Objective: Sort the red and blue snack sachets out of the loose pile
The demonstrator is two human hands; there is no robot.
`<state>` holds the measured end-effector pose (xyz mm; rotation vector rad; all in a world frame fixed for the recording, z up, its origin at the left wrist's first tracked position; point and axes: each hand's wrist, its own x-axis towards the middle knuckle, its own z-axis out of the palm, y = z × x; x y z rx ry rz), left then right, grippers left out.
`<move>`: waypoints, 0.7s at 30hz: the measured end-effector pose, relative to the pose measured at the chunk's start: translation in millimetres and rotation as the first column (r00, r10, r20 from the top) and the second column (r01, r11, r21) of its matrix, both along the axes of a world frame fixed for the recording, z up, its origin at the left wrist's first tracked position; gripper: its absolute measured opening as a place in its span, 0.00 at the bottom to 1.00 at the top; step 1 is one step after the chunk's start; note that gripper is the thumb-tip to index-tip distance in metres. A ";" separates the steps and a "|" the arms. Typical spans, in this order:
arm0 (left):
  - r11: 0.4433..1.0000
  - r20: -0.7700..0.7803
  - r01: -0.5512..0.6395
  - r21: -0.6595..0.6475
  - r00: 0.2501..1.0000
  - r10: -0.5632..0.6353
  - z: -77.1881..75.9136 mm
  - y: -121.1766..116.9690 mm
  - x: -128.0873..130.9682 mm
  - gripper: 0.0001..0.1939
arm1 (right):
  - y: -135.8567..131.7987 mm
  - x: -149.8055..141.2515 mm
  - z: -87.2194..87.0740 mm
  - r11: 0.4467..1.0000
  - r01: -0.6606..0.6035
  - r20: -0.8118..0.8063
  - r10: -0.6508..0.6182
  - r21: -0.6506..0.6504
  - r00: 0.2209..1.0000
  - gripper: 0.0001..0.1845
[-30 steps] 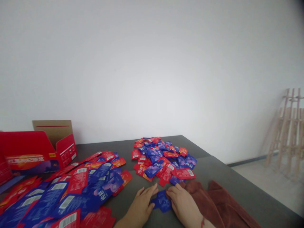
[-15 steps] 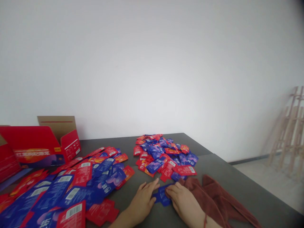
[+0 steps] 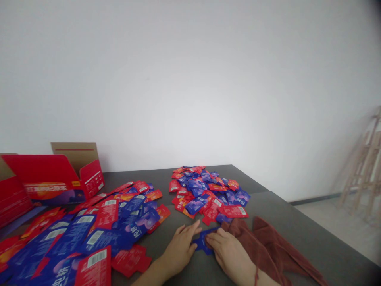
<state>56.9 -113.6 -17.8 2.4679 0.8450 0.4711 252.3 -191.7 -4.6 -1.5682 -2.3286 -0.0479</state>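
Note:
A blue packet (image 3: 202, 244) lies flat on the dark table between my two hands. My left hand (image 3: 180, 246) rests at its left edge, fingers stretched out and apart, the thumb at the packet's border. Fingers bent and close together, my right hand (image 3: 228, 250) presses down on the packet's right part. A brown cloth (image 3: 268, 246) spreads from behind this hand to the right; its gathered end seems bunched under the fingers, though they hide most of the grip. Straight ahead sits a pile of red and blue packets (image 3: 205, 192).
A larger heap of red and blue packets (image 3: 98, 238) covers the left side of the table (image 3: 262, 202). Behind it stands an open red carton (image 3: 53, 178) with raised flaps. A white wall (image 3: 190, 87) backs the table, and wooden easels (image 3: 363, 171) stand on the floor at right.
The view has shifted slightly, so the piles and carton appear a little further right. Both hands stay at the blue packet, with hardly any visible movement.

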 end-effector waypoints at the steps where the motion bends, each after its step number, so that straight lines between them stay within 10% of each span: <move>1: 1.000 -0.005 -0.001 -0.006 1.000 0.001 1.0 -0.3 0.2 0.40 | 0.0 3.3 1.0 1.000 0.023 -0.002 -0.023 0.006 1.000 0.17; 13: 1.000 0.001 -0.002 0.007 1.000 0.002 -2.9 1.0 0.5 0.41 | 3.7 -17.7 -6.3 0.997 -0.078 0.029 0.077 0.010 0.997 0.16; 21: 1.000 -0.007 -0.003 -0.031 1.000 0.003 5.0 -2.9 -0.2 0.40 | 4.6 11.0 -11.3 0.991 0.084 0.038 -0.088 0.101 0.995 0.19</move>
